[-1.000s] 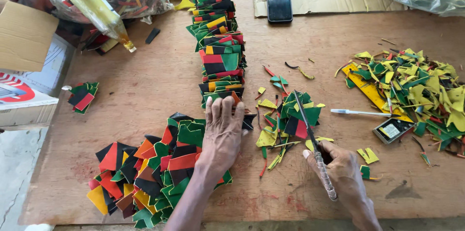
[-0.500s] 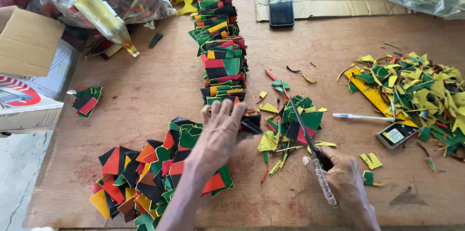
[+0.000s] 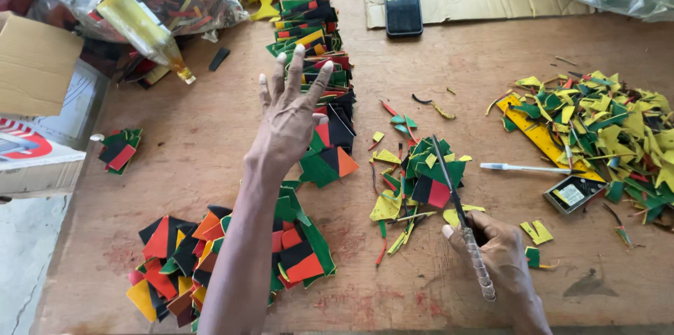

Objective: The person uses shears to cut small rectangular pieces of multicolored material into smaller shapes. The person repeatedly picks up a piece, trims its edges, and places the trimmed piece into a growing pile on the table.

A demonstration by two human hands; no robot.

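My left hand (image 3: pixel 289 116) is raised over the wooden table (image 3: pixel 210 152) with fingers spread, holding nothing, just above a long row of cut red, green, black and yellow pieces (image 3: pixel 316 33). Below my forearm lies a loose pile of the same coloured pieces (image 3: pixel 210 258). My right hand (image 3: pixel 502 258) rests near the front edge, closed on a thin blade tool with a wrapped handle (image 3: pixel 463 226). The tool's tip points at a small heap of green and yellow pieces (image 3: pixel 421 177).
A heap of yellow and green offcuts (image 3: pixel 604 121) covers a yellow ruler at right, beside a white pen (image 3: pixel 523 168) and a small box. A phone (image 3: pixel 403 5) lies on cardboard at the back. Plastic bag with a bottle (image 3: pixel 144 26) and cardboard boxes (image 3: pixel 31 107) stand left.
My left hand lifted off the near pile and moved toward the far row, fingers spread. The pile now lies uncovered. My right hand kept the tool nearly still.
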